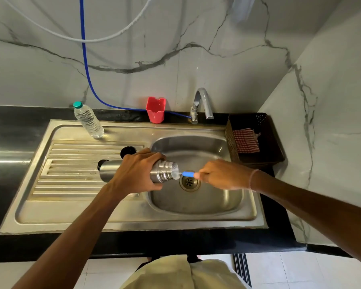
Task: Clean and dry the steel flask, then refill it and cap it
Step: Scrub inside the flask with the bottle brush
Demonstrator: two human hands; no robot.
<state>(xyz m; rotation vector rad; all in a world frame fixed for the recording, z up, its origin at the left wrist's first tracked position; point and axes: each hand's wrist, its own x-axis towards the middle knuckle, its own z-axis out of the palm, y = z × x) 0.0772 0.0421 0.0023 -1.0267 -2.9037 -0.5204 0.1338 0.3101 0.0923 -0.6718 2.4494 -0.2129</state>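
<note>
While the left hand (138, 172) wraps its grip round the steel flask (163, 171), held level over the sink basin (196, 203), the right hand (219, 174) grips a blue-handled brush (187, 174) at its mouth; scrubbing appears under way, and rinsing should follow.

Over sink (196, 146), steel flask (109, 171) and brush (188, 174)
</note>
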